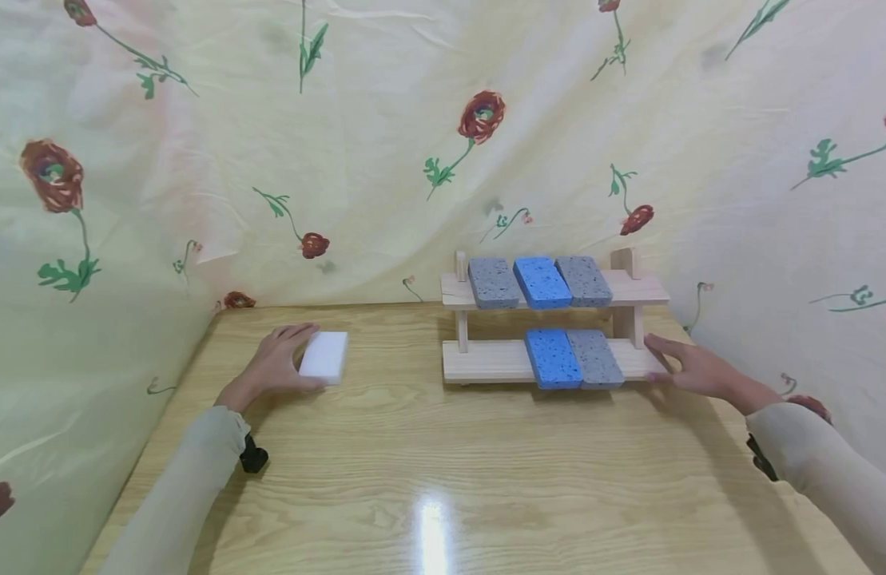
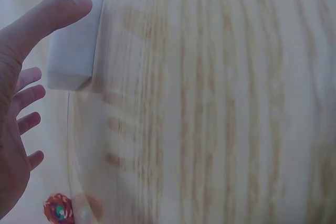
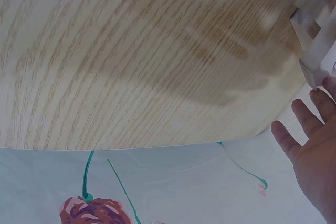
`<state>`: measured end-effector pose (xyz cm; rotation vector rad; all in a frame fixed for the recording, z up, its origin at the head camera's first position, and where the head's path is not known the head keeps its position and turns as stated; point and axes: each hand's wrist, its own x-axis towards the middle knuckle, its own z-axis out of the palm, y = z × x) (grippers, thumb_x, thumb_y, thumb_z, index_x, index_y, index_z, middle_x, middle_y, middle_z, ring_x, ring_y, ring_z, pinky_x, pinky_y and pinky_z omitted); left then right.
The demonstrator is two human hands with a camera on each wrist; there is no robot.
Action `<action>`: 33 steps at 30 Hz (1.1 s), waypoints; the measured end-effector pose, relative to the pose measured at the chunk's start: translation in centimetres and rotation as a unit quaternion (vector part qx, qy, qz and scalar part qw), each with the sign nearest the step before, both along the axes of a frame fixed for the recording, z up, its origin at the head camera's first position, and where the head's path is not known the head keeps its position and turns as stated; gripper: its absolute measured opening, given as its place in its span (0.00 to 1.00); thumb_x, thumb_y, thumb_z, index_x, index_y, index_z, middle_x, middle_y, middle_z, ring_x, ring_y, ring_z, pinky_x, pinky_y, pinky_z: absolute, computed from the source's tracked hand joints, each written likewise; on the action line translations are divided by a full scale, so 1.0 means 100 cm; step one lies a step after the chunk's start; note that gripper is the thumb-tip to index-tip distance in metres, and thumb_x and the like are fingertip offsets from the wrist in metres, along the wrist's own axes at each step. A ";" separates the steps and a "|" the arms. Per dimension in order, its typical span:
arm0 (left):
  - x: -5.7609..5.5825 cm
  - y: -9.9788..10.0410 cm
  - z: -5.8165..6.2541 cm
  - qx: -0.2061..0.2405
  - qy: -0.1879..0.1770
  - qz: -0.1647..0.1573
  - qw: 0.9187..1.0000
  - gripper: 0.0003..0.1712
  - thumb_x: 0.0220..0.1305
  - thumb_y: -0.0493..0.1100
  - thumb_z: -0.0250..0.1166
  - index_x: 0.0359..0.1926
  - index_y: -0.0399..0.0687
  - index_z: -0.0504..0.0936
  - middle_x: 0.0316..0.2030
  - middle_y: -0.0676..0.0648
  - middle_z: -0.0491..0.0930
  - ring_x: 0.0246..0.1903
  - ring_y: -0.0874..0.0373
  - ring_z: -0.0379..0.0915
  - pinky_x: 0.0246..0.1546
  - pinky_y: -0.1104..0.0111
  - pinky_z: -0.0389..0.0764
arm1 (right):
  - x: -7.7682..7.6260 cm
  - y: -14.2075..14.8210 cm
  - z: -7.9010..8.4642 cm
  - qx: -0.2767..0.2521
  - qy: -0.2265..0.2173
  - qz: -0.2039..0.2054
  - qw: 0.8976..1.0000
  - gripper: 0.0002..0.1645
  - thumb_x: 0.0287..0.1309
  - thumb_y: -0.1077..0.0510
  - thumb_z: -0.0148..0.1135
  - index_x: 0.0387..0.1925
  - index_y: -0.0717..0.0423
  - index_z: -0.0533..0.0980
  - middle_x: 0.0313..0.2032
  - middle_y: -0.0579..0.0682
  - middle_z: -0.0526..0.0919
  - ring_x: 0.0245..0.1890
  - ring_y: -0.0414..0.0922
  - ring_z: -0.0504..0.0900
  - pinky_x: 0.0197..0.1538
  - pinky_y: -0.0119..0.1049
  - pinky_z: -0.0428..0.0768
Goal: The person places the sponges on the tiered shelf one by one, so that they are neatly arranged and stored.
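Observation:
On the left of the table a white rectangular block [image 1: 323, 357] lies flat. My left hand [image 1: 280, 361] is beside it, thumb along its near edge and fingers by its far left corner. In the left wrist view the thumb [image 2: 58, 17] overlaps the white block [image 2: 79, 40], and the other fingers are spread apart from it. A two-tier wooden shelf [image 1: 486, 363] stands at the right. My right hand [image 1: 694, 369] is at its right end, with extended fingers by the lower board; the right wrist view shows fingertips near the shelf [image 3: 315, 56], its thumb hidden.
The upper board carries a grey speckled sponge [image 1: 494, 281], a blue one [image 1: 542, 279] and another grey one [image 1: 583, 278]. Below are a blue sponge [image 1: 553, 357] and a grey sponge [image 1: 595, 356]. Flowered cloth [image 1: 385, 160] hangs around the wooden table [image 1: 385, 463].

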<state>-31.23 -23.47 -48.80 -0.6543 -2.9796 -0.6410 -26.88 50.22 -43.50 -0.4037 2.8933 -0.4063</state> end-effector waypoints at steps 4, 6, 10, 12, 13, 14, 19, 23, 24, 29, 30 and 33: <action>0.000 -0.002 0.000 -0.003 -0.002 0.000 1.000 0.65 0.41 0.64 0.79 0.76 0.40 0.62 0.75 0.37 0.62 0.71 0.32 0.55 0.68 0.34 0.56 | -0.001 -0.002 0.000 -0.002 -0.003 -0.003 1.000 0.53 0.63 0.41 0.67 0.74 0.73 0.58 0.72 0.75 0.59 0.70 0.75 0.59 0.66 0.71 0.62; 0.001 -0.002 0.000 -0.006 -0.003 0.001 1.000 0.65 0.41 0.63 0.79 0.76 0.40 0.63 0.75 0.36 0.62 0.71 0.31 0.55 0.68 0.34 0.57 | -0.001 -0.002 0.000 -0.003 -0.004 -0.004 1.000 0.54 0.63 0.41 0.67 0.74 0.73 0.58 0.72 0.75 0.59 0.70 0.75 0.59 0.67 0.71 0.62; 0.000 -0.002 0.000 -0.016 -0.004 0.000 1.000 0.65 0.42 0.64 0.78 0.76 0.39 0.62 0.75 0.35 0.62 0.70 0.31 0.56 0.68 0.34 0.57 | -0.002 -0.002 0.000 -0.002 -0.005 -0.003 1.000 0.54 0.63 0.41 0.67 0.73 0.74 0.58 0.72 0.76 0.59 0.70 0.76 0.59 0.66 0.71 0.62; 0.000 -0.003 0.000 -0.020 -0.003 0.000 1.000 0.65 0.42 0.64 0.78 0.76 0.39 0.62 0.75 0.35 0.62 0.70 0.31 0.56 0.68 0.34 0.58 | -0.001 -0.002 0.001 -0.002 -0.005 -0.003 1.000 0.54 0.63 0.40 0.67 0.73 0.73 0.58 0.72 0.75 0.59 0.70 0.76 0.59 0.66 0.71 0.62; -0.001 -0.003 -0.001 -0.022 -0.003 0.000 1.000 0.65 0.42 0.64 0.78 0.76 0.39 0.63 0.75 0.35 0.62 0.70 0.32 0.56 0.68 0.34 0.58 | -0.001 -0.002 0.001 -0.002 -0.005 -0.005 1.000 0.54 0.63 0.40 0.67 0.73 0.73 0.58 0.72 0.75 0.59 0.70 0.76 0.59 0.66 0.71 0.62; -0.001 -0.003 -0.001 -0.023 -0.002 0.000 1.000 0.65 0.42 0.64 0.78 0.76 0.39 0.63 0.75 0.36 0.62 0.70 0.32 0.56 0.68 0.34 0.58 | -0.001 -0.002 0.001 -0.001 -0.005 -0.005 1.000 0.54 0.63 0.40 0.67 0.73 0.73 0.58 0.72 0.75 0.59 0.70 0.76 0.60 0.66 0.71 0.62; -0.001 -0.003 -0.002 -0.022 0.000 0.002 1.000 0.64 0.41 0.64 0.79 0.76 0.40 0.64 0.74 0.37 0.63 0.70 0.32 0.57 0.67 0.34 0.58 | 0.000 -0.003 0.002 0.001 -0.008 -0.011 1.000 0.54 0.63 0.40 0.67 0.74 0.72 0.58 0.73 0.74 0.59 0.70 0.75 0.59 0.66 0.71 0.62; -0.002 -0.003 -0.003 -0.019 0.000 0.004 1.000 0.64 0.41 0.64 0.79 0.75 0.41 0.65 0.74 0.38 0.65 0.70 0.33 0.57 0.68 0.35 0.58 | 0.001 -0.003 0.003 0.006 -0.009 -0.011 1.000 0.54 0.63 0.40 0.67 0.74 0.72 0.58 0.72 0.74 0.59 0.70 0.75 0.60 0.66 0.71 0.63; -0.002 -0.003 -0.003 -0.018 0.001 0.004 1.000 0.63 0.41 0.64 0.79 0.75 0.41 0.65 0.74 0.38 0.66 0.70 0.33 0.57 0.68 0.35 0.58 | 0.002 -0.003 0.004 0.006 -0.009 -0.010 1.000 0.54 0.63 0.40 0.67 0.74 0.72 0.58 0.72 0.74 0.59 0.70 0.76 0.60 0.66 0.71 0.63; -0.002 -0.002 -0.002 -0.013 0.002 0.006 1.000 0.63 0.40 0.63 0.79 0.75 0.41 0.66 0.73 0.38 0.67 0.69 0.34 0.58 0.67 0.35 0.59 | 0.002 -0.003 0.004 0.001 -0.015 -0.012 1.000 0.54 0.63 0.39 0.66 0.74 0.72 0.57 0.72 0.75 0.59 0.70 0.76 0.59 0.66 0.72 0.62; -0.002 -0.001 -0.002 -0.014 0.002 0.006 1.000 0.63 0.40 0.63 0.79 0.75 0.41 0.66 0.73 0.38 0.67 0.69 0.34 0.58 0.68 0.35 0.59 | 0.002 -0.003 0.004 0.000 -0.015 -0.013 1.000 0.55 0.63 0.39 0.66 0.74 0.72 0.57 0.72 0.75 0.59 0.70 0.76 0.59 0.66 0.72 0.62; -0.003 -0.001 -0.002 -0.014 -0.002 0.008 1.000 0.62 0.41 0.63 0.79 0.75 0.42 0.66 0.73 0.38 0.67 0.69 0.34 0.58 0.68 0.35 0.58 | 0.002 -0.003 0.003 -0.001 -0.016 -0.015 1.000 0.55 0.63 0.39 0.66 0.74 0.72 0.57 0.73 0.75 0.58 0.71 0.76 0.58 0.66 0.72 0.62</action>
